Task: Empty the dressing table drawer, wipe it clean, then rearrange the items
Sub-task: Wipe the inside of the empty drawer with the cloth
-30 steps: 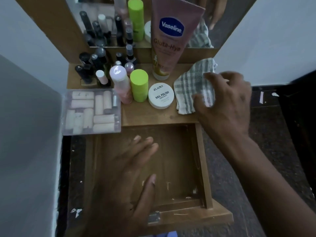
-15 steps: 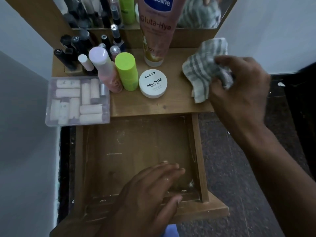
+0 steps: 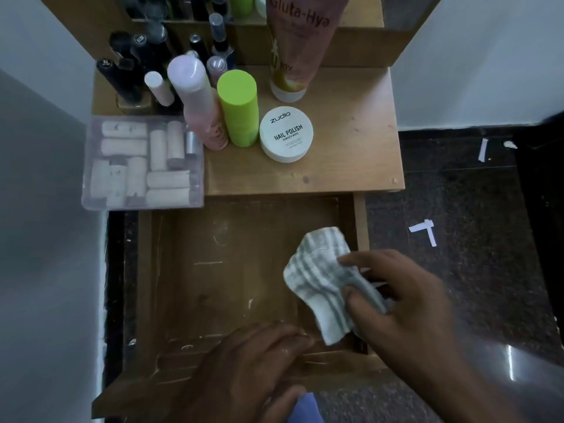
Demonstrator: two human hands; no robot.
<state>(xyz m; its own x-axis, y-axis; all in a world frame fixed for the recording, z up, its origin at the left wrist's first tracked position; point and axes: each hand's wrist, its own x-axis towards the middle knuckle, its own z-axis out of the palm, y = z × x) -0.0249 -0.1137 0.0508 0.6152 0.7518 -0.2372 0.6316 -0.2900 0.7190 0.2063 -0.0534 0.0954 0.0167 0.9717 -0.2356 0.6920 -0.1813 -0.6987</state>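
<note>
The wooden drawer (image 3: 213, 285) is pulled out and holds no items; its floor shows scratches and pale specks. My right hand (image 3: 403, 303) grips a crumpled grey-and-white checked cloth (image 3: 320, 279) over the drawer's right side. My left hand (image 3: 253, 364) rests on the drawer's front rail with fingers laid over it. On the tabletop (image 3: 351, 166) stand a white nail polish remover tub (image 3: 286, 134), a lime green bottle (image 3: 239, 108), a pink bottle (image 3: 198, 99), a pink Vaseline tube (image 3: 294, 47) and several dark nail polish bottles (image 3: 134, 71). A clear box of pale rolls (image 3: 142, 161) overhangs the table's left edge.
A white wall (image 3: 39, 239) runs close along the left. Dark speckled floor (image 3: 457, 209) lies to the right, with white paper scraps (image 3: 424, 230) on it. A mirror frame rises behind the tabletop.
My right hand has carried the cloth from the tabletop down into the drawer's right side. My left hand has stayed on the front rail. The view has tilted downward.
</note>
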